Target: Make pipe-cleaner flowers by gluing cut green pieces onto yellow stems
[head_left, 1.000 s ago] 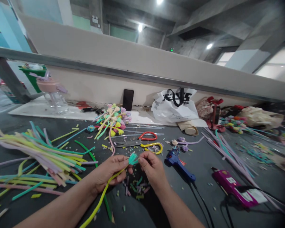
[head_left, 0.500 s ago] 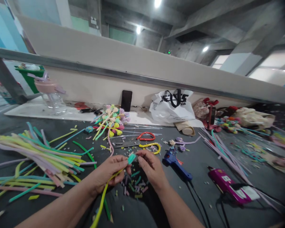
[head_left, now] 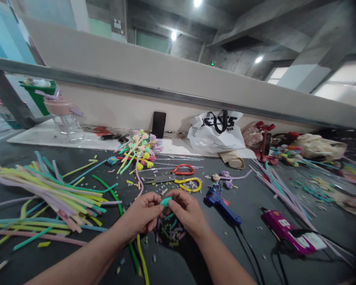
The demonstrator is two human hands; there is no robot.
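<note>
A small teal piece of pipe cleaner [head_left: 165,202] is pinched between the fingertips of both hands. My left hand [head_left: 145,211] closes on it from the left, and my right hand [head_left: 185,208] from the right; both have their fingers curled in. Below my left hand hangs a yellow pipe cleaner [head_left: 142,259]; its upper end is hidden, so whether the hand grips it cannot be seen. Under the hands lie many short pipe cleaner clippings [head_left: 173,237]. Just beyond them rest scissors [head_left: 188,184] with one red and one yellow handle loop.
To the left lies a pile of long pipe cleaners [head_left: 47,194]. A fuzzy flower bunch [head_left: 142,148] sits further back near a phone [head_left: 159,124]. On the right are a blue glue gun [head_left: 224,208] and a magenta tool [head_left: 289,231], both corded. A white bag [head_left: 216,134] stands behind.
My right fingers have come in against the teal piece, and both hands are closer together. The yellow pipe cleaner's lower part has swung right.
</note>
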